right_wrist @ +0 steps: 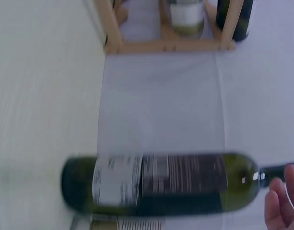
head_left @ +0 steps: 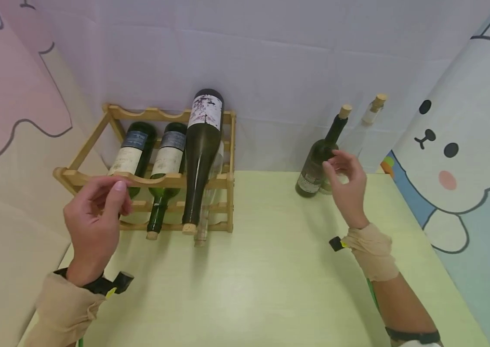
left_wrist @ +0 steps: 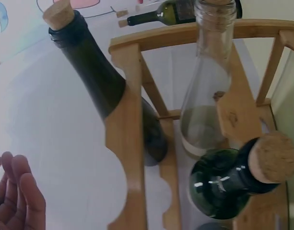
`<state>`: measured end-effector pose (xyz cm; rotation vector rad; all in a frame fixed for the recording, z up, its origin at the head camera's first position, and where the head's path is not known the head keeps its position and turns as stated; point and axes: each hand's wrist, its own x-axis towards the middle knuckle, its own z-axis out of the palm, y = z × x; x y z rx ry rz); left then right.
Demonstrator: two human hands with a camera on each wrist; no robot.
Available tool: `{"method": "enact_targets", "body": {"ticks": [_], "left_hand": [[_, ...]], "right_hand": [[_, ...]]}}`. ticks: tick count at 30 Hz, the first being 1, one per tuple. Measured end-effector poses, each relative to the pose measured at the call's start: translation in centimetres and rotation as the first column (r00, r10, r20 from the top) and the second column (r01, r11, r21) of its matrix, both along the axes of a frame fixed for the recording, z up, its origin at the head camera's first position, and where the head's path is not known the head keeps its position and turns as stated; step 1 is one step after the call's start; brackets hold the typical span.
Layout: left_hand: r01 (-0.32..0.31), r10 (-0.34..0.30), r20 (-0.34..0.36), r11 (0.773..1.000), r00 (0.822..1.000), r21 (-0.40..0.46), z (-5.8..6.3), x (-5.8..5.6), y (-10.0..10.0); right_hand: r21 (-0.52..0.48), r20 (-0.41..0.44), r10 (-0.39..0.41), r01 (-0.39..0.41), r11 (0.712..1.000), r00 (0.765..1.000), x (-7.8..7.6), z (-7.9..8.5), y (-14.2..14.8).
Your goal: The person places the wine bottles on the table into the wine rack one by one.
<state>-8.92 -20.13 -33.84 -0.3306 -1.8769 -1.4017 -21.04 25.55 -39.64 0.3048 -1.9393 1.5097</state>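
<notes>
A wooden wine rack (head_left: 145,180) stands at the table's back left with several bottles lying in it, corks toward me. The tallest dark bottle (head_left: 203,154) lies at its right end, over a clear one (head_left: 207,212). My left hand (head_left: 112,190) hovers just in front of the rack's front rail, fingers loosely curled and holding nothing. In the left wrist view its fingertips (left_wrist: 17,191) show at lower left, apart from the rack (left_wrist: 125,143). A corked green bottle (head_left: 319,159) stands at the back right. My right hand (head_left: 336,164) is beside its shoulder with relaxed fingers (right_wrist: 281,201), apart from the blurred bottle (right_wrist: 161,184).
A clear corked bottle (head_left: 364,126) stands just behind the green one, against the fabric wall. The pale green table (head_left: 262,270) ends at a cartoon-printed backdrop on the right and a cloth wall on the left. The wrist cameras sit on both forearms.
</notes>
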Motion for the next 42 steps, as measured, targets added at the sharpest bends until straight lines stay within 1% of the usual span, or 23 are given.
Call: {"method": "enact_targets", "body": {"ticks": [1,2,3,4,5,7,9,10,11,13,16,18,19,20,22,23,25,27,30,31,33,38,42], "left_hand": [[-0.008,0.009,-0.062,1.000,0.998,0.010,0.4,0.2,0.3],[-0.001,0.004,-0.124,1.000,0.992,0.027,0.8,0.4,0.9],[0.015,-0.008,-0.185,0.999,0.983,0.039,1.3,0.6,1.5],[0.041,-0.028,-0.245,0.998,0.969,0.047,1.6,0.8,2.2],[0.060,-0.046,-0.300,0.997,0.953,0.039,2.0,1.0,3.0],[0.118,-0.109,-0.397,0.993,0.911,-0.002,2.5,1.2,4.6],[0.198,-0.209,-0.459,0.978,0.864,-0.073,2.8,1.5,6.1],[0.226,-0.254,-0.475,0.967,0.842,-0.117,2.9,1.6,6.8],[0.249,-0.298,-0.479,0.954,0.825,-0.166,3.0,1.8,7.5],[0.308,-0.392,-0.478,0.919,0.786,-0.247,3.1,2.2,8.9],[0.379,-0.507,-0.446,0.857,0.737,-0.349,3.2,2.9,10.9],[0.444,-0.584,-0.397,0.805,0.708,-0.394,3.1,3.5,12.1],[0.471,-0.617,-0.367,0.779,0.696,-0.414,3.0,3.7,12.6],[0.492,-0.643,-0.331,0.753,0.690,-0.436,2.8,3.9,13.0],[0.531,-0.681,-0.252,0.708,0.687,-0.465,2.3,4.2,13.8],[0.548,-0.694,-0.209,0.687,0.689,-0.477,2.0,4.4,14.1],[0.577,-0.711,-0.138,0.655,0.690,-0.487,1.2,4.4,14.6],[0.611,-0.717,-0.062,0.633,0.694,-0.476,0.5,4.3,14.9],[0.648,-0.710,0.036,0.620,0.703,-0.443,-0.7,4.1,15.2],[0.656,-0.705,0.063,0.619,0.706,-0.432,-1.0,4.0,15.3],[0.676,-0.697,0.118,0.617,0.707,-0.404,-1.6,3.9,15.3],[0.712,-0.688,0.212,0.610,0.693,-0.348,-2.6,3.6,15.2],[0.731,-0.679,0.274,0.602,0.681,-0.322,-3.1,3.6,15.1]], "right_hand": [[0.011,-0.013,-0.050,0.050,0.999,0.999,0.0,-0.1,0.6],[0.018,-0.018,-0.087,0.088,0.996,0.996,-0.1,-0.2,1.2],[0.029,-0.018,-0.112,0.113,0.993,0.994,-0.2,-0.3,1.6],[0.045,-0.010,-0.131,0.132,0.990,0.991,-0.3,-0.4,2.0],[0.068,0.004,-0.144,0.143,0.987,0.990,-0.5,-0.6,2.3],[0.118,0.039,-0.148,0.142,0.983,0.988,-1.0,-1.0,2.7],[0.166,0.071,-0.149,0.136,0.977,0.986,-1.6,-1.3,2.9],[0.185,0.082,-0.152,0.135,0.973,0.985,-1.8,-1.4,2.9],[0.199,0.089,-0.149,0.129,0.971,0.985,-2.2,-1.6,2.9],[0.210,0.097,-0.146,0.123,0.970,0.985,-2.7,-1.7,2.8],[0.203,0.096,-0.137,0.116,0.972,0.986,-3.3,-1.8,2.5],[0.195,0.101,-0.136,0.115,0.974,0.986,-3.6,-1.7,2.1],[0.191,0.103,-0.137,0.116,0.975,0.985,-3.8,-1.7,2.0],[0.189,0.107,-0.138,0.117,0.975,0.985,-3.9,-1.7,1.8],[0.199,0.109,-0.149,0.125,0.972,0.983,-4.1,-1.6,1.5],[0.209,0.105,-0.157,0.133,0.969,0.982,-4.2,-1.6,1.3],[0.226,0.091,-0.172,0.148,0.963,0.981,-4.4,-1.6,1.0],[0.245,0.074,-0.192,0.169,0.955,0.979,-4.6,-1.6,0.7],[0.271,0.065,-0.228,0.203,0.941,0.971,-4.8,-1.8,0.5],[0.282,0.065,-0.238,0.211,0.936,0.969,-4.8,-1.8,0.5],[0.299,0.065,-0.253,0.223,0.928,0.965,-4.9,-2.0,0.4],[0.312,0.039,-0.241,0.218,0.925,0.970,-4.5,-2.2,0.1],[0.291,0.049,-0.195,0.173,0.941,0.980,-3.7,-2.4,-0.2]]}}
